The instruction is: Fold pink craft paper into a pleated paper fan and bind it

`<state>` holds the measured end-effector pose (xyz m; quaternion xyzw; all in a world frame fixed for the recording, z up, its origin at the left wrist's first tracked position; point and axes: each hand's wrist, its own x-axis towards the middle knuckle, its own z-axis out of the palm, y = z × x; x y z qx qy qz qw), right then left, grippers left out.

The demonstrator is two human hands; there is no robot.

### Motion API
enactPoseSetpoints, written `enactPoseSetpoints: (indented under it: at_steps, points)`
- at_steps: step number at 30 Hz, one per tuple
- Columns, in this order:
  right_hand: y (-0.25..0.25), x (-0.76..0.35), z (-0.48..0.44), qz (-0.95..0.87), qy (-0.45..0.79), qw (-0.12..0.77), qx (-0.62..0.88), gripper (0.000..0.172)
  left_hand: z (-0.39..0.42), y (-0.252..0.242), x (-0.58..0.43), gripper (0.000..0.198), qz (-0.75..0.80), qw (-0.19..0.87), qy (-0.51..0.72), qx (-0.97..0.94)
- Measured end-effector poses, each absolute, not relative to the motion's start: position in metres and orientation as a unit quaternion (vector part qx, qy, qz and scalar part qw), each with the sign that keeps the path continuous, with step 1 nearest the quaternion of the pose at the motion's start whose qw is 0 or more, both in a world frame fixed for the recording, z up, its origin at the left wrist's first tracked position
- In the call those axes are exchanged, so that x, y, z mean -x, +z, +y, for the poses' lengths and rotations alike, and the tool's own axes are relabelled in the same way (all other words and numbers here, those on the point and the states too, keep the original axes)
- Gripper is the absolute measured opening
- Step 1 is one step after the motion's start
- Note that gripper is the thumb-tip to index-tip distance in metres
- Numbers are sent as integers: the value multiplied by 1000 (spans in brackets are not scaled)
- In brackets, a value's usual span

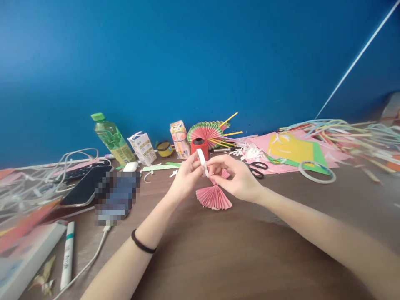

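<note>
Between the thumb and fingers of my left hand (183, 180) is a narrow white roll of tape (201, 158), held up over the table. My right hand (237, 178) is closed in a pinch right beside it, fingertips at the tape's lower edge; the small bit in them is partly hidden. Below the hands lies a pink pleated paper fan (214, 197), gathered at its middle, its upper part half covered by my right hand. A red container with a dark top (199, 145) stands just behind the tape.
Black scissors (258, 170) lie right of my hands, near coloured paper (290, 148) and a larger tape ring (317, 172). A green bottle (114, 139), cartons and a watermelon-patterned fan (204, 132) line the blue wall. Phones, cables and a marker (68, 256) occupy the left.
</note>
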<state>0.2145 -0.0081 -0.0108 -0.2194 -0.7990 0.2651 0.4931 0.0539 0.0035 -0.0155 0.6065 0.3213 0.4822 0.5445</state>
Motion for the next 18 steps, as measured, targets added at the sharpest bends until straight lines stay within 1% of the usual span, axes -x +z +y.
enactPoseSetpoints:
  at_steps: [3, 7, 11, 13, 18]
  points:
    - [-10, -215, -7, -790, 262, 509, 217, 29, 4, -17, -55, 48, 318, 561, 468, -604]
    - [-10, -216, -6, -777, 258, 527, 228, 27, 2, -16, -57, 60, 302, 582, 457, -600]
    - [-10, -216, -6, -775, 259, 525, 238, 28, 0, -18, -58, 68, 314, 570, 454, -609]
    - [-11, -216, -6, -774, 261, 525, 238, 28, 0, -20, -58, 65, 322, 548, 454, -624]
    - [-14, -215, -6, -778, 262, 520, 236, 28, -1, -19, -58, 41, 357, 461, 463, -668]
